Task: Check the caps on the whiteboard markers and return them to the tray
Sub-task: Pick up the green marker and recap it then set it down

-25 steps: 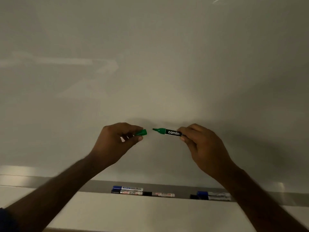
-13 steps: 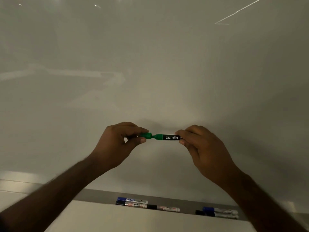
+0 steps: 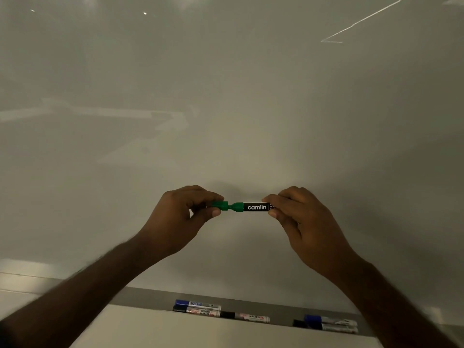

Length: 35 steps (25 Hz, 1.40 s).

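I hold a green whiteboard marker (image 3: 254, 206) level in front of the whiteboard; its black label reads "camlin". My right hand (image 3: 298, 219) grips the marker's barrel at its right end. My left hand (image 3: 180, 217) pinches the green cap (image 3: 219, 205), which sits over the marker's tip with a narrow neck still showing between cap and barrel. Below, the grey tray (image 3: 150, 297) carries several markers: a blue-capped one (image 3: 197, 304), a black-capped one (image 3: 198, 311), a red-labelled one (image 3: 251, 317), and a blue and black pair (image 3: 329, 322) further right.
The whiteboard (image 3: 226, 96) fills the view and shows faint reflections of ceiling lights. A pale ledge (image 3: 200, 332) runs in front of the tray along the bottom.
One second ago cap and marker tip were apart with a gap between them. My hands came together and the cap slid onto the tip; the view also tilted upward slightly.
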Available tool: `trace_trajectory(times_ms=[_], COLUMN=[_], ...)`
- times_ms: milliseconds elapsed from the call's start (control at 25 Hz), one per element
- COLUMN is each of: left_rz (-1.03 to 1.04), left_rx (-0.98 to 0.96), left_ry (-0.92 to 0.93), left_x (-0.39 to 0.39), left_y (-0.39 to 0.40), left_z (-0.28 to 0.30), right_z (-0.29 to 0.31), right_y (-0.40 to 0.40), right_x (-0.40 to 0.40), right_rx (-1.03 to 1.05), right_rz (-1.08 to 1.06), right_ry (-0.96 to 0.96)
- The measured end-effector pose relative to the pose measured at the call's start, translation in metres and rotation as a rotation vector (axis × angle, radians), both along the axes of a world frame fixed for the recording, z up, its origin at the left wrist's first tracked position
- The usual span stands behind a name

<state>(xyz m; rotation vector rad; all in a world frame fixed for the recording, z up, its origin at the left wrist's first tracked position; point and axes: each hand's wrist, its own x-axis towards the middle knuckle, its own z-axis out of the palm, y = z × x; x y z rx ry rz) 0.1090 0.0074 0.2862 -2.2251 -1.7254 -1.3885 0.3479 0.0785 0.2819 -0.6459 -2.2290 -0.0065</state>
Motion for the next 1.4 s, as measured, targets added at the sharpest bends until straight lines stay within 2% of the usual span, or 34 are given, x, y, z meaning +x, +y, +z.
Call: trace_trajectory(times_ms=[520, 840, 960, 1400], left_rz=[0.005, -0.036, -0.049, 0.001], left_rx=[0.089, 0.048, -0.018, -0.334], left_ry=[0.190, 0.158, 0.169, 0.124], left_x=[0.016, 0.014, 0.011, 0.019], left_y=[0.008, 0.025, 0.040, 0.082], left_z=[-0.006, -0.024, -0.049, -0.202], right_z=[-0.006, -0.023, -0.048, -0.191], right_y=[0.008, 0.024, 0.034, 0.059], right_x=[-0.009, -0.004, -0.001, -0.001], right_rx=[-0.078, -0.127, -0.187, -0.431], right_rz=[0.076, 0.082, 0.065, -0.161], right_ry=[0.045, 0.054, 0.036, -0.145])
